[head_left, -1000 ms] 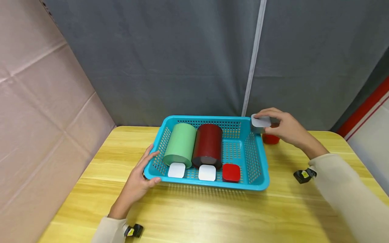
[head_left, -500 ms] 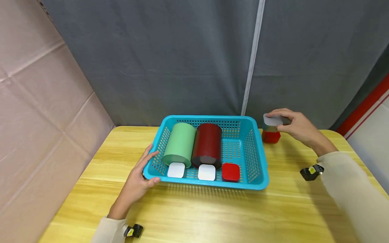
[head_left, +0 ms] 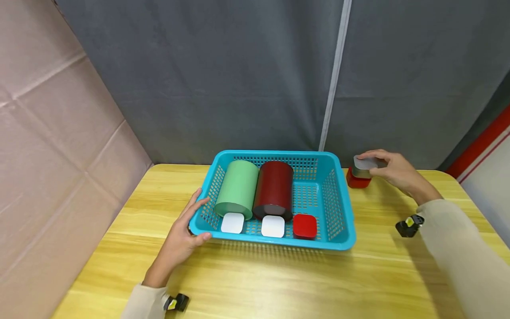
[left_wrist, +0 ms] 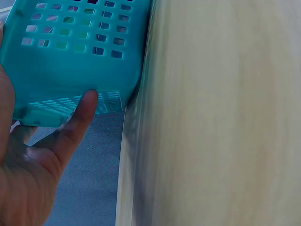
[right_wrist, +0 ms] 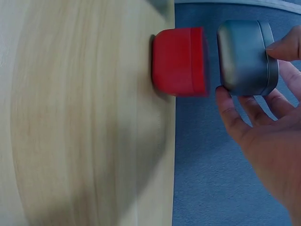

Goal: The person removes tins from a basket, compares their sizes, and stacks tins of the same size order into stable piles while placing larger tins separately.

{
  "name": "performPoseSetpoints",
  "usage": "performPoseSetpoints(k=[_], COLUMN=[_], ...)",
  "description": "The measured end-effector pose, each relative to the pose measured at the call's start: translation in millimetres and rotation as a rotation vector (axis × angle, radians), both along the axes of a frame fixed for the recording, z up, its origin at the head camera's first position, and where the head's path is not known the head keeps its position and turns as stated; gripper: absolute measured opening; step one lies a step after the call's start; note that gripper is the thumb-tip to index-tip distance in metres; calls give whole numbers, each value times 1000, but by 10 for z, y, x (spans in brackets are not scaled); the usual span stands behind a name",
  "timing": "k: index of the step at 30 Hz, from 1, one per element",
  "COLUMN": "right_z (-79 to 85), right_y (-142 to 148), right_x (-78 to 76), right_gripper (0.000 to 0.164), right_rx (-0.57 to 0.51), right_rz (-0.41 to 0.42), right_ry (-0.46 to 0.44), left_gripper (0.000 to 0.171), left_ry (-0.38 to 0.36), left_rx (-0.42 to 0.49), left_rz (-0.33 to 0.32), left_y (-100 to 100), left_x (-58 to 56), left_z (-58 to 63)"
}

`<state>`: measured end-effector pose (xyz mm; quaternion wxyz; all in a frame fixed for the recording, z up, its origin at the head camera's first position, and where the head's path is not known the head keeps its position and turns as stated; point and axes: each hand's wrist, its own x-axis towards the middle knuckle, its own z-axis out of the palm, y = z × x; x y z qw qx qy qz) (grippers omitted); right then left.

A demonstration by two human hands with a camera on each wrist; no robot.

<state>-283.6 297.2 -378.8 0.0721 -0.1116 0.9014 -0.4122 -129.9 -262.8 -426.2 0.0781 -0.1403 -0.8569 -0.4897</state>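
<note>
My left hand [head_left: 179,241] grips the left front corner of a turquoise plastic basket [head_left: 275,153], thumb on the front side, fingers over the left rim. A green cylinder [head_left: 237,186] and a dark red cylinder [head_left: 273,188] lie side by side in it. Along its front stand two white-topped boxes, a left one [head_left: 233,223] and a middle one [head_left: 272,226], and a red one [head_left: 305,225]. At the right, my right hand [head_left: 398,172] holds a small grey tin [right_wrist: 247,59] between thumb and fingers. It hovers just above a red tin [right_wrist: 178,61], with a gap between them.
A pale wooden table [head_left: 255,283] bears the basket and the red tin. Grey cloth [head_left: 239,88] hangs behind its back edge. At the left is a pinkish covering [head_left: 59,155]. The red tin stands near the table's far edge.
My right hand has carried the grey tin rightward, from the basket's back right corner to above the red tin, then lowered it. My left hand stays on the basket.
</note>
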Motion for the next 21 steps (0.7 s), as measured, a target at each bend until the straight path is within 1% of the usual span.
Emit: performPoseSetpoints(k=[5,12,21], right_z=[-63,-101,-140], right_y=[11,-6,6], right_x=[-22,-46,-43], right_gripper=[47,47,47], right_rx=[-2,-28,-33], right_rz=[-5,2,-3], right_ry=[3,4,10], left_gripper=[87,85,85], left_ry=[-4,11,10], left_rx=[5,-5,3], left_rz=[-3,-10,-12], left_y=[7,-2,-2], left_x=[4,7,6], left_z=[10,-6,-12])
